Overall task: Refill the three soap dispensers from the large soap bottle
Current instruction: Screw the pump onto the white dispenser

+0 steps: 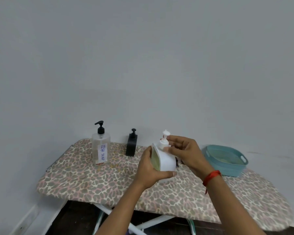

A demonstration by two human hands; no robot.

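Note:
A white soap dispenser [166,160] with a pale green side is lifted above the leopard-print board [92,180], tilted. My left hand [148,168] grips its body from the left and below. My right hand [185,153] pinches its white pump top [165,139] between thumb and fingers. A clear large bottle [100,150] with a black pump and a "DISH SOAP" label stands at the back left. A small black dispenser [131,145] stands just right of it. A dark object behind the white dispenser is mostly hidden.
A teal perforated basket [227,160] sits at the board's right rear. The board stands against a plain grey wall, its left end rounded. White folding legs and dark floor show below the near edge.

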